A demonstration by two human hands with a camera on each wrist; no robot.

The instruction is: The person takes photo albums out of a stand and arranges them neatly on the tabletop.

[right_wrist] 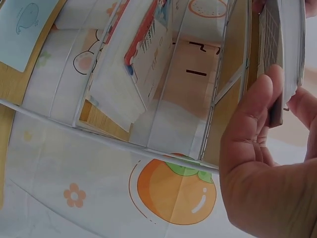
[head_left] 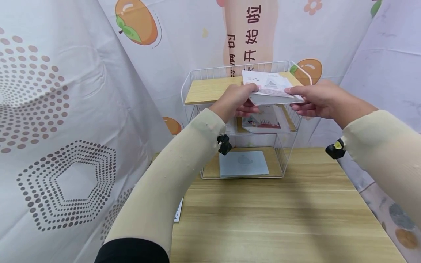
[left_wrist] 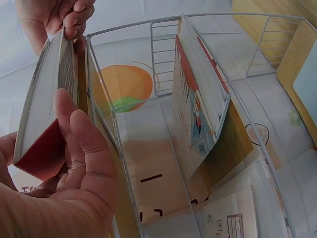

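Both hands hold a thick book [head_left: 269,84] with a pale printed cover at the top shelf [head_left: 207,89] of a white wire rack. My left hand [head_left: 241,99] grips its left end, thumb on the cover and fingers beneath. At the opposite end, my right hand [head_left: 323,99] pinches the book the same way. The left wrist view shows white page edges and a red end panel [left_wrist: 47,153] close to the left hand. Below, on the middle shelf, lies another book [head_left: 263,122] with a red-and-white cover, partly covered by the held book and left hand.
The rack's bottom shelf [head_left: 210,164] bears a light blue booklet [head_left: 244,163]. Wood-grain table [head_left: 263,219] extends in front of the rack. Beside the left sleeve, a white edge with printed letters [head_left: 178,212] shows. Printed cloth [head_left: 190,29] hangs behind and at both sides.
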